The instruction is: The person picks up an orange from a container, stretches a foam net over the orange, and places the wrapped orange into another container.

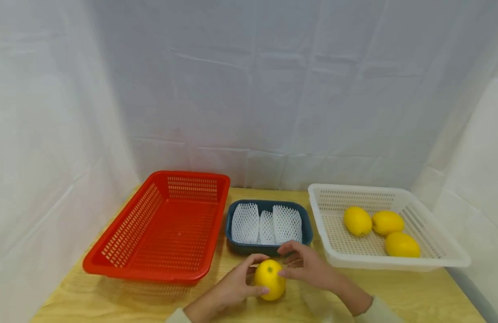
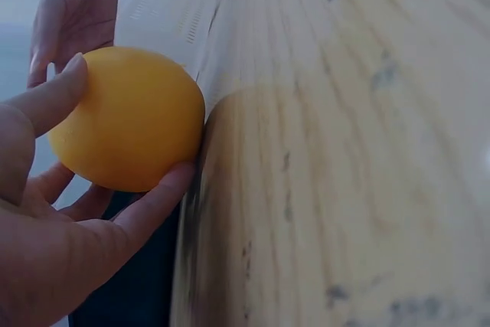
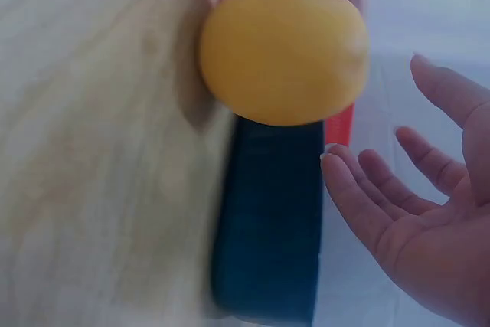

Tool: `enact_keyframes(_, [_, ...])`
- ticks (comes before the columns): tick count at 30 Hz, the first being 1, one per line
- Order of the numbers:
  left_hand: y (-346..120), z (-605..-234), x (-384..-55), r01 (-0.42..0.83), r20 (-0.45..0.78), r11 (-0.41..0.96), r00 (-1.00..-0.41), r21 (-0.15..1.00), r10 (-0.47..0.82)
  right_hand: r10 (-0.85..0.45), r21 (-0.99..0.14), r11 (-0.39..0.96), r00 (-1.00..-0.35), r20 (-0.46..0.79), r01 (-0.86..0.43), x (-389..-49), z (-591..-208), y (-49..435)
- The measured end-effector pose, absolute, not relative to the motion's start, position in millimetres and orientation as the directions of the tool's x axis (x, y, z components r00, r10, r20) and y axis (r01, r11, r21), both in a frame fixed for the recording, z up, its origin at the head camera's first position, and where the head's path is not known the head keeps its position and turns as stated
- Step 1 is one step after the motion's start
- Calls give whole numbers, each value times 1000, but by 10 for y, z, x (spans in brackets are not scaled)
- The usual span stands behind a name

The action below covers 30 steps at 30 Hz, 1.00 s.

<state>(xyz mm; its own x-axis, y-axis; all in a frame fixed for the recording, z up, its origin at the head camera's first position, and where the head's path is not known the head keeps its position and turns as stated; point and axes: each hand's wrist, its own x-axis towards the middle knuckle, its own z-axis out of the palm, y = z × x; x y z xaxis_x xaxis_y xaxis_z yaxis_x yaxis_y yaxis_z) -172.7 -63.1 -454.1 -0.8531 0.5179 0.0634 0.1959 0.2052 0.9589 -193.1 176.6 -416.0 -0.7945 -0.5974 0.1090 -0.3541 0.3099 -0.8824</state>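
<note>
A yellow lemon (image 1: 269,280) stands at the front of the wooden table, a small greenish spot at its top. My left hand (image 1: 241,279) grips it from the left, thumb on the near side and fingers behind. In the left wrist view the lemon (image 2: 130,120) lies between that thumb and the fingers. My right hand (image 1: 309,265) is to its right with fingers spread; the right wrist view shows this hand (image 3: 436,197) apart from the lemon (image 3: 283,55). Just behind the hands is a dark blue tub (image 1: 253,250) with several white foam net sleeves (image 1: 245,223).
On the left sits a red plastic basket (image 1: 152,274) with nothing visible inside. A white plastic basket (image 1: 394,263) on the right holds three lemons (image 1: 358,220). White sheeting (image 1: 249,89) hangs behind and at both sides of the wooden table (image 1: 426,296).
</note>
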Motion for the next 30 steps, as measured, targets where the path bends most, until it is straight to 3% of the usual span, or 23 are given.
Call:
enact_keyframes(13, [-665, -4524, -1716, 182, 29, 217, -826, 959, 564, -367, -775, 522, -914, 173, -356, -2204, -4015, 1604])
enact_keyframes(24, [-679, -4513, -1694, 152, 1, 210, -812, 966, 583, -204, -641, 683, -934, 293, -350, -2370, -4097, 1476])
enact_keyframes(30, [-684, -4520, -1698, 163, 3, 220, -809, 962, 588, -133, -543, 794, -949, 284, -274, -2459, -4105, 1399])
